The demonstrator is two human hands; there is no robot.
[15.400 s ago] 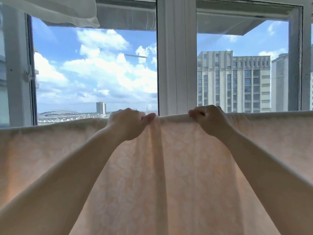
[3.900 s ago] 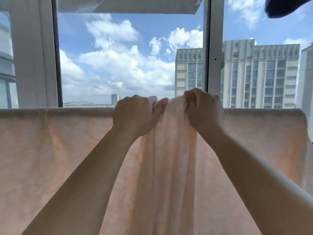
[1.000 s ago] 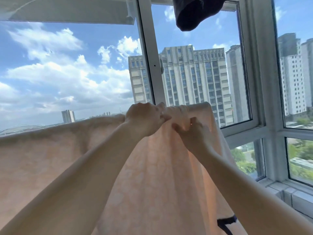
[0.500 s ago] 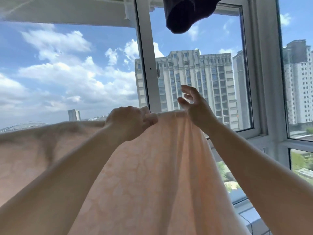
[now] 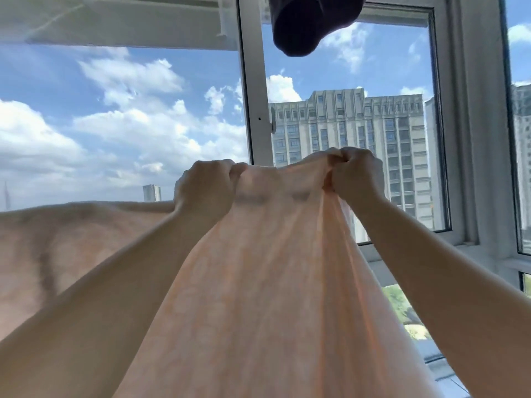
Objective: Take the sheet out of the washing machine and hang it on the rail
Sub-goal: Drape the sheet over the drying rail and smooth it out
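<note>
Peach sheet (image 5: 258, 282) gripped at top edge by left hand (image 5: 205, 186) and right hand (image 5: 355, 173); dark garment (image 5: 301, 24) overhead, window frame (image 5: 254, 96) behind

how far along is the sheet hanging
Mostly done: the sheet is out and already draped along its left stretch. In hand: left hand and right hand each hold a grip on its bunched top edge. Left: spreading this right end flat.
</note>
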